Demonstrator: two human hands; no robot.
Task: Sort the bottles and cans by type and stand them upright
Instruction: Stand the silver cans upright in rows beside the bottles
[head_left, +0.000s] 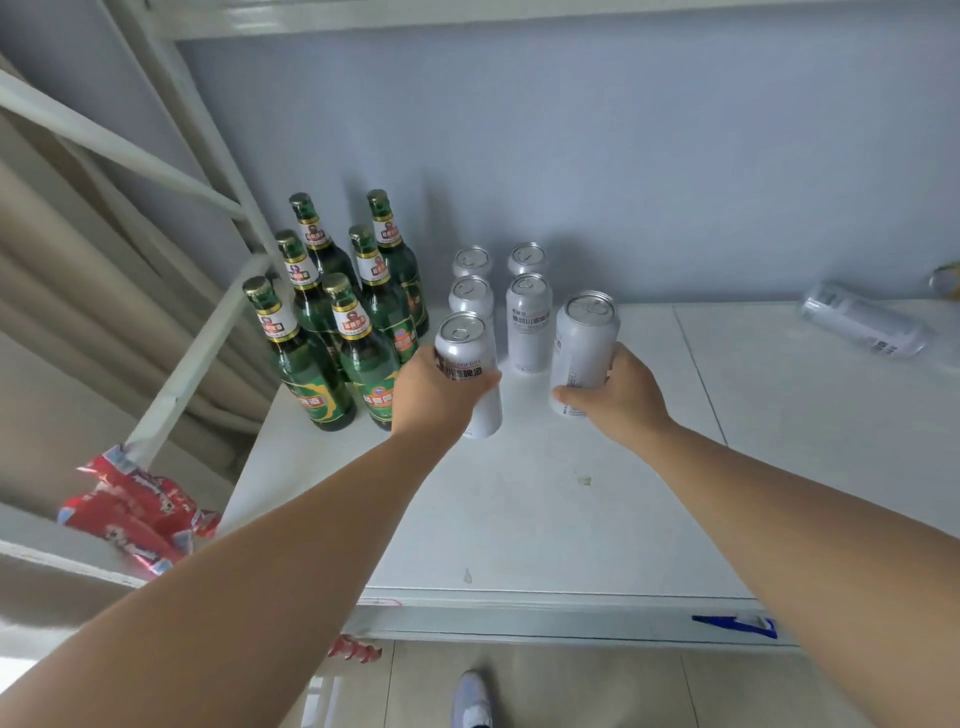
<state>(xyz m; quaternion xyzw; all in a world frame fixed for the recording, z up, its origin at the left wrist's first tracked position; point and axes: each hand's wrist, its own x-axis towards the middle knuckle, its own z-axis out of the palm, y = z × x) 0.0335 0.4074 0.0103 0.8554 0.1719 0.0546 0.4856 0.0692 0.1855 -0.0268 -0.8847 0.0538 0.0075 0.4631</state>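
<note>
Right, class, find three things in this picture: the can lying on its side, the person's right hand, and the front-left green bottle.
Can lying on its side (862, 325): head view, middle of its body.
Right hand (621, 400): head view, back of the hand.
Front-left green bottle (298, 371): head view, glass above the lower label.

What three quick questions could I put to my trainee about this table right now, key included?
1. True or false: every white can on the table stands upright.
2. How many green bottles stand at the left? A four, B six, C eight.
3. Fill in: the left grip and the right grip each hold a ____.
Key: 1 false, a lying can rests on its side at far right. 2 B. 3 white can: the left-hand can, the right-hand can.
</note>
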